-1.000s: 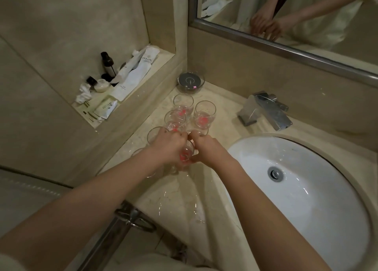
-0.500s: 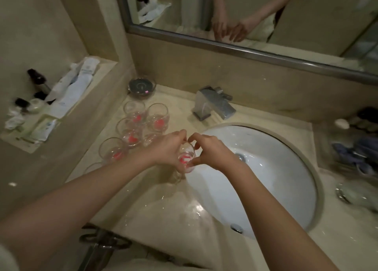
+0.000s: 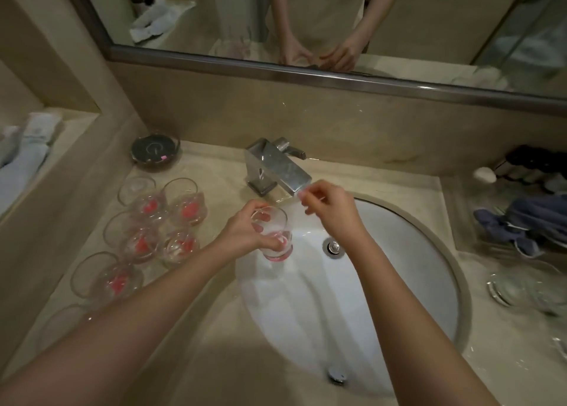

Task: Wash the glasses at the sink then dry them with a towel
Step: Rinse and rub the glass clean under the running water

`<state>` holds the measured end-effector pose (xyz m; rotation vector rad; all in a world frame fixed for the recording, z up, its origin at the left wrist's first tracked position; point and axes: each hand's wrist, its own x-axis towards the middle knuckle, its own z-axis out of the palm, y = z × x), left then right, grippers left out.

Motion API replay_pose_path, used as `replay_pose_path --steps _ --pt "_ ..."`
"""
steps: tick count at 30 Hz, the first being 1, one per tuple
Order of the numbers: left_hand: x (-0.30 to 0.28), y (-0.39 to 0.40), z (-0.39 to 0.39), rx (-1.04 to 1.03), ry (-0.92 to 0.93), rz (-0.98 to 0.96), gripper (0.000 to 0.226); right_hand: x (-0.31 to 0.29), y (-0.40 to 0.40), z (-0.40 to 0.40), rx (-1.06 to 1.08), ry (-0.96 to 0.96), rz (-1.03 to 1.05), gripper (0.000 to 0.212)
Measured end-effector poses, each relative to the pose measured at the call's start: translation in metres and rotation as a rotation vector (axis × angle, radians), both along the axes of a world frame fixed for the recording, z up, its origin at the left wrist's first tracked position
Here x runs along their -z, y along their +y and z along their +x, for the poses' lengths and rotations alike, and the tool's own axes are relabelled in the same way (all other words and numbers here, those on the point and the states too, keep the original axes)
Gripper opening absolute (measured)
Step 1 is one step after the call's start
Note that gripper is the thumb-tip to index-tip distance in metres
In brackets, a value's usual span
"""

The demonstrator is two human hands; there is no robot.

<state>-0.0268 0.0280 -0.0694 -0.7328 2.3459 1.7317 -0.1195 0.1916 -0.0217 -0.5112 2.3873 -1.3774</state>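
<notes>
- Over the left part of the sink, just below the faucet spout: left hand wrapped around a clear glass, upright, slightly tilted, pink at its base.
- Right of that glass, close under the spout tip: right hand, fingers loosely curled and pinched together, empty as far as can be seen, apart from the glass.
- Left of the sink, on the beige counter: a cluster of other glasses, upright, pink or red at the bottoms, packed close.
- Behind that cluster, left of the faucet: a small dark round dish.
- Right of the sink: a heap of dark blue cloth, blurred.
- Above the faucet: mirror with both hands reflected.
</notes>
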Motion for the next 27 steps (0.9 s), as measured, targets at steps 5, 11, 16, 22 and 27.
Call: replay_pose_path --steps 5,11,16,22,27 --pt "0.008 0.008 -0.012 -0.110 -0.027 0.238 0.080 0.012 -0.023 -0.049 0.357 -0.017 -0.179 0.011" --pt "0.019 0.018 -0.020 -0.228 -0.082 0.455 0.088 0.021 -0.057 -0.078 0.220 -0.090 -0.159 0.026" --pt "0.024 0.021 -0.024 -0.276 -0.100 0.634 0.082 0.027 -0.062 -0.084 0.193 -0.036 -0.183 0.019" --pt "0.032 0.028 -0.026 -0.232 -0.121 0.629 0.082 0.035 -0.065 -0.087 0.225 -0.003 -0.194 0.018" --pt "0.032 0.029 -0.029 -0.234 -0.123 0.586 0.077 0.035 -0.067 -0.091 0.243 -0.025 -0.210 0.018"
